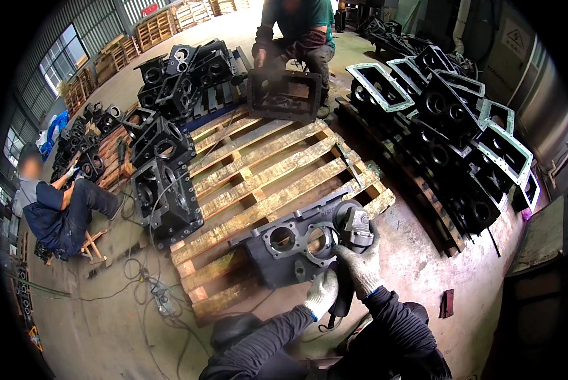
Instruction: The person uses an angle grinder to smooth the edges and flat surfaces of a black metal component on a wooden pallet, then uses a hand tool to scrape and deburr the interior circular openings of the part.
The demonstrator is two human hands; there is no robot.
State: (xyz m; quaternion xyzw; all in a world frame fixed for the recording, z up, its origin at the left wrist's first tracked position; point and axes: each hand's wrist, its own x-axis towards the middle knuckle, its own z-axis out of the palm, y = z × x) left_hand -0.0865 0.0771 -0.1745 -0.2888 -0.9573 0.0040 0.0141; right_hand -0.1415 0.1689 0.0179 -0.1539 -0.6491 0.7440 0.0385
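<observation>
Left hand (322, 294) curls near right hand (362, 265).

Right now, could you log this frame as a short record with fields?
Left hand: gloved, beside the black handle of the power tool; exact grip unclear
Right hand: gloved, gripping the power tool near its grey head
Workpiece: dark metal housing with round openings, at the near end of the wooden pallet
Other people: one seated at left, one beyond the pallet
</observation>
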